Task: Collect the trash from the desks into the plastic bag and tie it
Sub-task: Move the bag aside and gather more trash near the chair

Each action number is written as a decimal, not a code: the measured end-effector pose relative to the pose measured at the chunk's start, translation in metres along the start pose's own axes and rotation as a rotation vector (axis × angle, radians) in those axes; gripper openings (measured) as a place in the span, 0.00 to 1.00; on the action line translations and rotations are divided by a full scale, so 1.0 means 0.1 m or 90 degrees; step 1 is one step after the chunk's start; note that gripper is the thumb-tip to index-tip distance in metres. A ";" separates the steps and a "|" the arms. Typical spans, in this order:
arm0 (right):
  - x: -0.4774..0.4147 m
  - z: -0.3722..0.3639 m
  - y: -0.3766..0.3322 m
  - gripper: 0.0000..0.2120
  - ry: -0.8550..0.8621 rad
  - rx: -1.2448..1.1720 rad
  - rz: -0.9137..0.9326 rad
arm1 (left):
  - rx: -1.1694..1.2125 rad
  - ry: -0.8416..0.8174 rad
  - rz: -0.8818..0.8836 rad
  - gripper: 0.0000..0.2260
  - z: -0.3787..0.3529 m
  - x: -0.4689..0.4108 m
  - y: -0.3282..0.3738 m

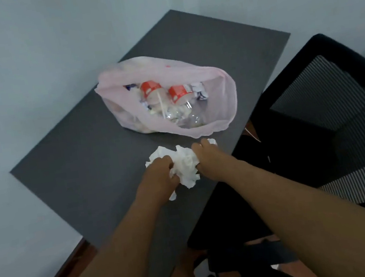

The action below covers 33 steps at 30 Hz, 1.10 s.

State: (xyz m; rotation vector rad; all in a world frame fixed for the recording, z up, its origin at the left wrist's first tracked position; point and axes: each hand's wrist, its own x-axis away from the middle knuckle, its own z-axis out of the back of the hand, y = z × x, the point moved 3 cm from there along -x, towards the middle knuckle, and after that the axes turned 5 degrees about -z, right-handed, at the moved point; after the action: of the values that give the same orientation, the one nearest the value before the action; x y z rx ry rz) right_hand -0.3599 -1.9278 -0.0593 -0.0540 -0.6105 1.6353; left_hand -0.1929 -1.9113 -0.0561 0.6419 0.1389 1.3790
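A pale pink plastic bag (219, 122) lies open on the dark grey desk (84, 153), its mouth facing me. Inside it are clear bottles with red labels (151, 88), crumpled paper and wrappers. In front of the bag sits a heap of crumpled white tissue paper (186, 161). My left hand (162, 173) grips the heap's left side. Its right side is clutched by my right hand (205, 152), with a bit of paper showing beyond the fingers. Both hands rest low on the desk near its right edge.
A black mesh office chair (330, 121) stands close against the desk's right side. Grey walls meet behind the desk's far corner. Reddish-brown floor (61, 272) shows beside the desk at the lower left, with something white lying on the floor under me.
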 end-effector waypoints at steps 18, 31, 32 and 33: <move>1.12 0.76 0.98 0.24 0.201 0.269 -0.105 | -0.263 0.118 -0.179 0.31 -0.63 0.58 -0.27; 2.34 1.40 2.57 0.31 0.238 0.052 -0.353 | -0.242 0.132 -0.122 0.30 -0.82 0.57 -0.27; 2.34 1.39 2.56 0.30 0.251 0.023 -0.344 | -0.239 0.137 -0.123 0.31 -0.82 0.56 -0.26; 2.35 1.38 2.55 0.30 0.264 0.005 -0.338 | -0.240 0.139 -0.124 0.31 -0.81 0.56 -0.26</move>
State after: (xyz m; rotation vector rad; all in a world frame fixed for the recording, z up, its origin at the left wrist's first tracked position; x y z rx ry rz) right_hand -0.6847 -1.7647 0.0261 -0.2032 -0.2652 1.0668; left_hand -0.1954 -1.8328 -0.1205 0.1580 0.1089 1.2398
